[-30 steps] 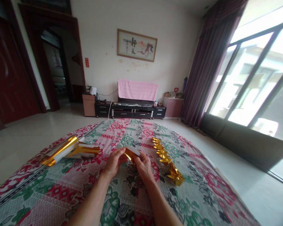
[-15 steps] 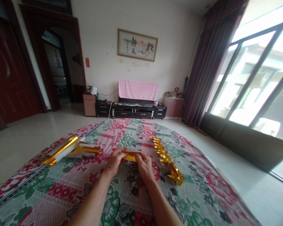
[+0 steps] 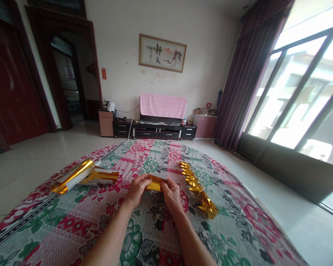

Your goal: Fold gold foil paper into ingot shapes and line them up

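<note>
gold foil sheet pinched by your left hand and right hand; uneven pressure could skew the crease or tear it.

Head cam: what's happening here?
A person pinches a small folded gold foil paper between the left hand and right hand, low over a floral patterned cloth. A row of folded gold foil shapes lies on the cloth just right of the hands. A loose stack of gold foil sheets lies to the left, apart from both hands.
</note>
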